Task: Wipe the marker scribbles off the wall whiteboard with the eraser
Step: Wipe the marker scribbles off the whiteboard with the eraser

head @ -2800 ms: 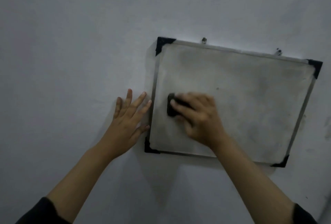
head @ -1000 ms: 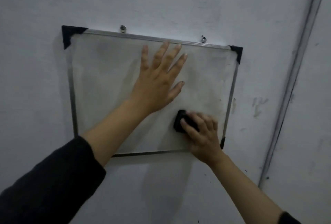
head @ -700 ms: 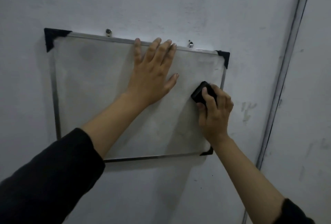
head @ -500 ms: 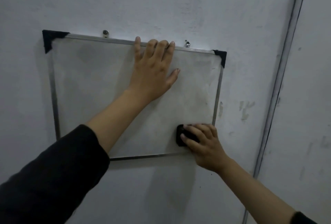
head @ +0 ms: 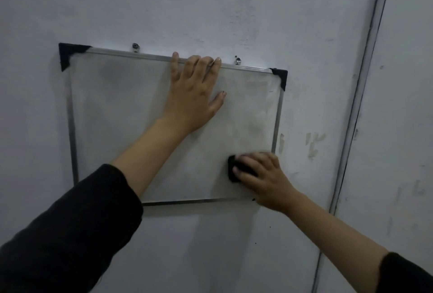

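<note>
A metal-framed whiteboard [head: 112, 114] with black corner caps hangs on the grey wall. Its surface looks smudged and grey, with no clear marker lines visible. My left hand [head: 193, 96] lies flat on the board near the top edge, fingers spread, fingertips over the frame. My right hand [head: 262, 176] presses a black eraser [head: 232, 168] against the board's lower right area. Fingers cover most of the eraser, and the hand hides the lower right corner cap.
Two small metal hooks [head: 135, 47] hold the board's top edge to the wall. A vertical strip or pipe [head: 360, 86] runs down the wall to the right of the board. Scuff marks [head: 314, 142] sit between the board and the strip.
My right hand swept the eraser from the lower right up to the right edge and back down. In the last half second it stayed low. My left hand stayed flat on the board.
</note>
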